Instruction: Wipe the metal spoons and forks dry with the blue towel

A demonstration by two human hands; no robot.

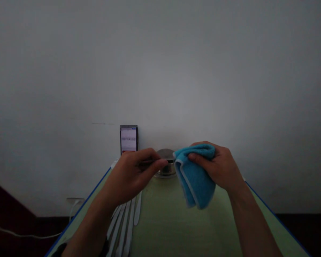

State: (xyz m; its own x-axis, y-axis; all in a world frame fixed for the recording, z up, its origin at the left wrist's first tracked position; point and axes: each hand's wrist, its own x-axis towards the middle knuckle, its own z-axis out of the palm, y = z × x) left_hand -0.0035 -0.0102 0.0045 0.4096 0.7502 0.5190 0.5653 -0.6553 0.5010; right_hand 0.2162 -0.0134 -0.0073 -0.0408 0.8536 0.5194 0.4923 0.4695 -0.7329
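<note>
My left hand is closed, thumb and fingers pinching a thin, dark-looking table knife seen almost edge-on. Its far end runs towards the folded blue cloth, where the cloth hides it. My right hand grips that cloth, thumb on the near side, and the lower folds hang free above the table. Below my left forearm, several silvery table knives lie side by side on the table, partly covered from view by the arm.
A round shiny metal container stands at the table's far end, behind my hands. To its left a phone with a lit screen leans upright against the wall. The pale green table has blue edges. A white cable runs at left.
</note>
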